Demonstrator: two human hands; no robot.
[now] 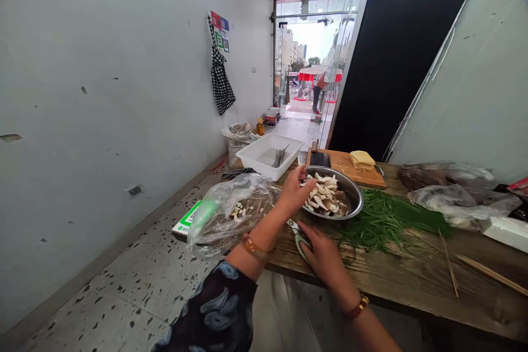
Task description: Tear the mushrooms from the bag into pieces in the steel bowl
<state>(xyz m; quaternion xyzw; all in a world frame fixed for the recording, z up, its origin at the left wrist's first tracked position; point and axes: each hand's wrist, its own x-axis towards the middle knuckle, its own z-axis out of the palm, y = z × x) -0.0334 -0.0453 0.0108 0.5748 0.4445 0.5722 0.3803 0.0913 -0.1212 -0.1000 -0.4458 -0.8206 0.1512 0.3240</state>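
Note:
A round metal bowl [355, 198] holds many cut mushroom pieces [325, 195], white and grey-brown. My left hand [293, 192] is at the bowl's left rim, its thumb apart from the fingers, reaching over the nearest mushrooms. I see nothing gripped in it, though some fingertips are partly hidden. Just in front of the bowl, my right hand [320, 253] is closed around the handles of a pair of scissors [301, 241] with pale green grips. The blades point up and left, toward my left wrist. A clear plastic bag [223, 214] with white mushroom stubs [239, 210] lies left of my hands.
A white plastic tub [258, 157] holds thin metal skewers [279, 157]. Behind the bowl, a cutting board [340, 162] carries a cleaver [319, 159] and stacked yellow sheets [363, 160]. Green leaves [381, 223], wooden sticks [449, 264] and plastic bags [454, 201] lie on the right.

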